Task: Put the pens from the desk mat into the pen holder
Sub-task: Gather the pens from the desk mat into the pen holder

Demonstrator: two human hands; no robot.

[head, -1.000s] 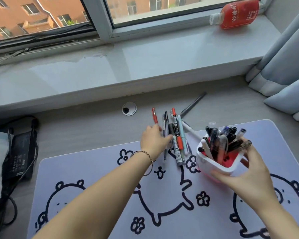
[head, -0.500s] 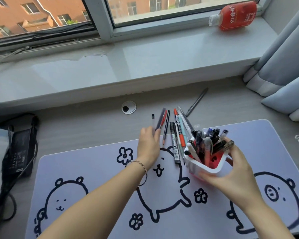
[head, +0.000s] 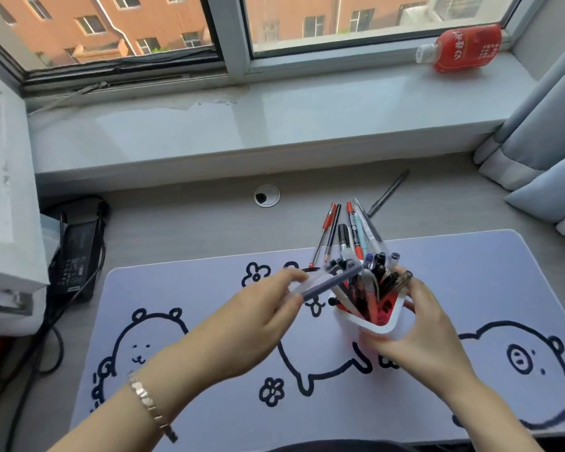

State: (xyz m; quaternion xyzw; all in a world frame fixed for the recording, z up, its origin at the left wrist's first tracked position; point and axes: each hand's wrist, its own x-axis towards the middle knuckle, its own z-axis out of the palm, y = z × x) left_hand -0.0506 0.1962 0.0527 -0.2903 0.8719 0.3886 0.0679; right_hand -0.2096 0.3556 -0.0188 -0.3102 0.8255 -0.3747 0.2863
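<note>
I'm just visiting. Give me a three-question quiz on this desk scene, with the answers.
1. True or false: the left hand holds a pen.
2. What does the right hand hold? A) the bottle B) the pen holder C) nothing
3. Fill in: one dark pen lies apart on the bare ____, beyond the desk mat.

Key: 1 true; 2 B; 3 desk.

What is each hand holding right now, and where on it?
Left hand pinches a blurred pen by its near end. Right hand grips the white pen holder around its side.
</note>
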